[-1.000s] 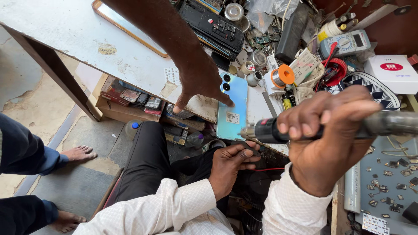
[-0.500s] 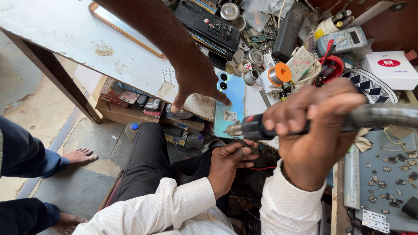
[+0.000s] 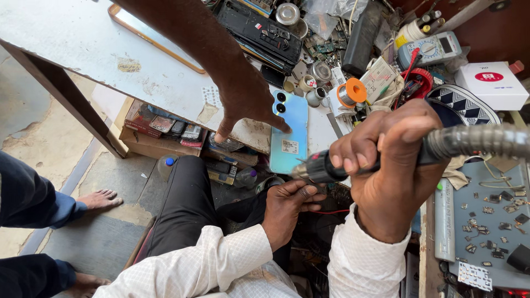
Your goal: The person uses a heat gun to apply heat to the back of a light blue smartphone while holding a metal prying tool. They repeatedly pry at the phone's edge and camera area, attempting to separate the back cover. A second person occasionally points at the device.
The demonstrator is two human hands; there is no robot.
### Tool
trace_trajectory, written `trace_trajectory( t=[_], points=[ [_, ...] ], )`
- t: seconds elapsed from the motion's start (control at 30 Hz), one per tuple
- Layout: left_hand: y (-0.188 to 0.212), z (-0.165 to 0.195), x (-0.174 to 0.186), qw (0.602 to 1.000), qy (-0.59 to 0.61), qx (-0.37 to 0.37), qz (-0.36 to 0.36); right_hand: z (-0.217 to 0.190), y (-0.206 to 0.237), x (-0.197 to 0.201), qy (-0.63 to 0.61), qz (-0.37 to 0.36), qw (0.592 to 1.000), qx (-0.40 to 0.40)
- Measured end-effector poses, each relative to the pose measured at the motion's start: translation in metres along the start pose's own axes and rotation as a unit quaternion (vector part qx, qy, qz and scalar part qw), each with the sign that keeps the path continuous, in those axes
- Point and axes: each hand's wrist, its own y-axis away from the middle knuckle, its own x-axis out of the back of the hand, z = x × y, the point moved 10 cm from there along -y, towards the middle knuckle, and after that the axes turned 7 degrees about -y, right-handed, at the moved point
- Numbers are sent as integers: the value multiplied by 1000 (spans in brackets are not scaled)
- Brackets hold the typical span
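Right hand [image 3: 395, 165] is closed around a rotary handpiece [image 3: 326, 168] – flexible metal shaft [image 3: 480, 140] trails off right, tip aimed left and down toward the left hand [image 3: 287, 207]. Left hand sits low below the bench edge, fingers curled, apparently steadying something small near the tip; whether it grips anything – cannot tell. Another person's hand [image 3: 245, 102] reaches across the worktable [image 3: 83, 41], fingertips on a light blue smartphone [image 3: 288, 132] lying back-up at the bench edge. Solder spool [image 3: 351, 92] and multimeter [image 3: 430, 51] behind.

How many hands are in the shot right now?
3. The right hand grips a rotary tool handpiece; the left hand sits just below its tip; another person's hand rests on the light blue phone. Others may be hidden.
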Motion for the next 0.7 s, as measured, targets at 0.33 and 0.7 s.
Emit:
trace_trajectory(
  t=[0.33, 0.7],
  points=[
    [3, 6, 0, 1000, 7, 2, 6, -1, 0, 18, -8, 60, 998, 1],
    [7, 9, -1, 1000, 22, -10, 3, 6, 1, 9, -4, 18, 1000, -8]
  ],
)
